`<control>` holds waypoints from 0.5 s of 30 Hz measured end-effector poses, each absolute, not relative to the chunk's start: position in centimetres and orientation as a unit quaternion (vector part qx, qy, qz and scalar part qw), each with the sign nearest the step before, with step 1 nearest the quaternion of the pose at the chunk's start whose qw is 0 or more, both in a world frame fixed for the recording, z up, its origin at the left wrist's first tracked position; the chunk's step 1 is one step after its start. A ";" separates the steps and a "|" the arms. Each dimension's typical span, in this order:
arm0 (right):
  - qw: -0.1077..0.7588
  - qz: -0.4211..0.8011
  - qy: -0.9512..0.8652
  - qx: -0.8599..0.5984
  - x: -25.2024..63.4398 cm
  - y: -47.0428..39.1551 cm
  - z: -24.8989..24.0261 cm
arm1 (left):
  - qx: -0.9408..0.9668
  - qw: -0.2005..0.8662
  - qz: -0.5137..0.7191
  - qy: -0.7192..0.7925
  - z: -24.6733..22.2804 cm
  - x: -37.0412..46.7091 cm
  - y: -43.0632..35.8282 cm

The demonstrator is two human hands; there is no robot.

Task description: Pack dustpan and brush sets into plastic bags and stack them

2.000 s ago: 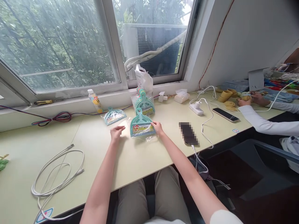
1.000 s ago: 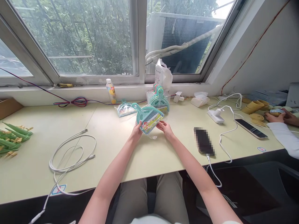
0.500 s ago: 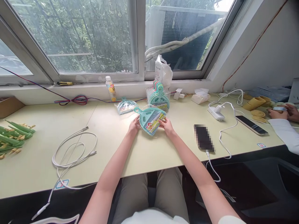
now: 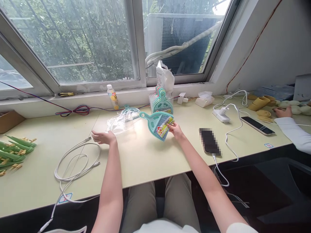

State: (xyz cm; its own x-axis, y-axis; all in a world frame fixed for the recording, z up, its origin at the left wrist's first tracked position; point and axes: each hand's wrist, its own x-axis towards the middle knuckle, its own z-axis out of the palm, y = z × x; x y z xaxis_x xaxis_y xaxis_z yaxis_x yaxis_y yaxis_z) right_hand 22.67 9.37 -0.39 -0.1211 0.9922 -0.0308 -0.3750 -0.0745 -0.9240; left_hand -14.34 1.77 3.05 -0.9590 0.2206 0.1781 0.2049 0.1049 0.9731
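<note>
My right hand [image 4: 176, 130] grips a teal dustpan-and-brush set [image 4: 155, 124] by its right side, holding it tilted above the table with the looped handle towards the left. A yellow printed label lies across the blue bristles. To the left, my left hand [image 4: 104, 137] is over the table with its fingers stretched out, nothing visible in them. Just behind that hand lies a crumpled clear plastic bag [image 4: 118, 123], partly over another teal dustpan set [image 4: 131, 110]. Several more dustpan sets [image 4: 162, 103] stand stacked against the windowsill.
A coiled white cable [image 4: 73, 178] lies left of my left hand. At the back stand a drink bottle [image 4: 113, 97] and a white paper bag [image 4: 165, 77]. A phone [image 4: 209, 142], power strip [image 4: 220, 116] and another phone [image 4: 257, 125] are on the right, near a co-worker's hand [image 4: 283, 112].
The clear bag has come off the dustpan set and now lies on the table. My left hand has left the set and moved left. My right hand still grips the set.
</note>
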 end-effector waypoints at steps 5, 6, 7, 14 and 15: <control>0.540 0.641 -0.421 -0.346 22.1 9.3 -0.8 | 0.385 0.228 0.695 0.563 3.6 -7.3 2.3; 0.533 0.643 -0.429 -0.344 22.0 9.2 -0.8 | 0.396 0.372 0.669 0.507 3.2 -5.3 2.7; 0.524 0.643 -0.439 -0.346 21.9 9.2 -0.7 | 0.407 0.434 0.639 0.488 2.6 -3.5 3.0; 0.393 0.414 -0.589 -0.573 26.0 10.1 1.2 | 0.396 0.497 0.594 0.494 -1.2 0.1 4.4; 0.387 0.338 -0.599 -0.614 27.1 10.6 1.8 | 0.397 0.473 0.601 0.507 -1.2 -0.5 4.6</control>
State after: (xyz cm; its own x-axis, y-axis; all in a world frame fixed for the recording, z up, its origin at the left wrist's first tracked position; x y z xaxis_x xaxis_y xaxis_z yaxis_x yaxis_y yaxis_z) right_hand 27.11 10.65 1.77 0.0551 0.9973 0.0488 0.4741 0.0169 -0.8803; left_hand -0.49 4.63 -1.19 -0.2368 0.9715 -0.0025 -0.1653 -0.0377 0.9855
